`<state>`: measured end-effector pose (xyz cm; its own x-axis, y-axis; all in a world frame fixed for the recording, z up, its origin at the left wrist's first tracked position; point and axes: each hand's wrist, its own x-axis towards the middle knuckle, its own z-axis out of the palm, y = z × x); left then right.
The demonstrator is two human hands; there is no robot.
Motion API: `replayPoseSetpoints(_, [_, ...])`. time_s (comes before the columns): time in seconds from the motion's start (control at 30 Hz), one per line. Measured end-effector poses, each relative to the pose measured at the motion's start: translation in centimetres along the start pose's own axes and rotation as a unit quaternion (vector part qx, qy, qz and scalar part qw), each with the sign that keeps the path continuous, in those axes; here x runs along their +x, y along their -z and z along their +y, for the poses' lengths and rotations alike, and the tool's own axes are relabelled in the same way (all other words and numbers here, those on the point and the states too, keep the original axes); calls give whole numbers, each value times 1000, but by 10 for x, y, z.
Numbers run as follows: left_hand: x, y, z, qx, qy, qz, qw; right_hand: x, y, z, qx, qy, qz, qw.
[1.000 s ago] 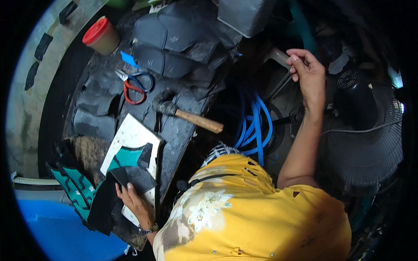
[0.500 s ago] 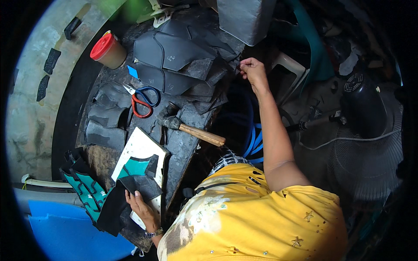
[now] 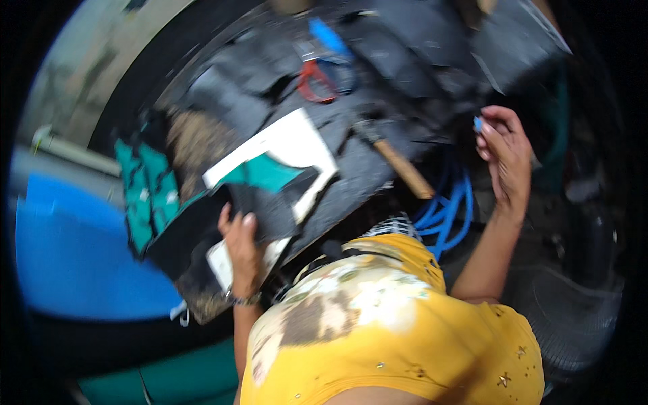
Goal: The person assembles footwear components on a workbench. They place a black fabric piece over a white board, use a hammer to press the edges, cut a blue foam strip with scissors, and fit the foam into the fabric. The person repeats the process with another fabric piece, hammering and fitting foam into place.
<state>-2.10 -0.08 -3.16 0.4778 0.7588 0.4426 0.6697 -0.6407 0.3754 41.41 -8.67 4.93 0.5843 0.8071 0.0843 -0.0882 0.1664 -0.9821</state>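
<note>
My left hand (image 3: 243, 250) grips the lower edge of a dark flat sheet (image 3: 270, 209) that lies over a white board with a teal shape (image 3: 277, 155). My right hand (image 3: 503, 158) is raised at the right, its fingers curled, pinching a small light-blue thing (image 3: 478, 123) at the fingertips. A wooden-handled hammer (image 3: 401, 169) lies on the black tyre tread (image 3: 236, 88) between the two hands. Scissors with red and blue handles (image 3: 317, 81) lie further up. The picture is blurred.
Coiled blue hose (image 3: 445, 209) sits below the hammer handle. A teal patterned cloth (image 3: 145, 189) hangs at the left over a blue surface (image 3: 67, 250). Dark rubber pieces (image 3: 513, 40) are stacked at the top right. A fan grille (image 3: 574, 317) is at the lower right.
My right hand has drawn back from the dark pieces at the top to the right side. The view has swung; the red cup is out of sight. My left hand stays on the dark sheet.
</note>
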Motion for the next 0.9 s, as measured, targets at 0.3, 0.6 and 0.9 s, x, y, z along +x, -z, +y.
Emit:
replayPoseSetpoints(0.3, [23, 20, 25, -313, 238, -79, 916, -38, -199, 50, -95, 3, -354, 930])
replayPoseSetpoints(0.6, [15, 23, 9, -334, 175, -96, 921, -49, -224, 92, -202, 72, -315, 925])
replayPoseSetpoints(0.9, [15, 23, 11, -347, 178, -87, 917, -52, -227, 93, -231, 141, -361, 892])
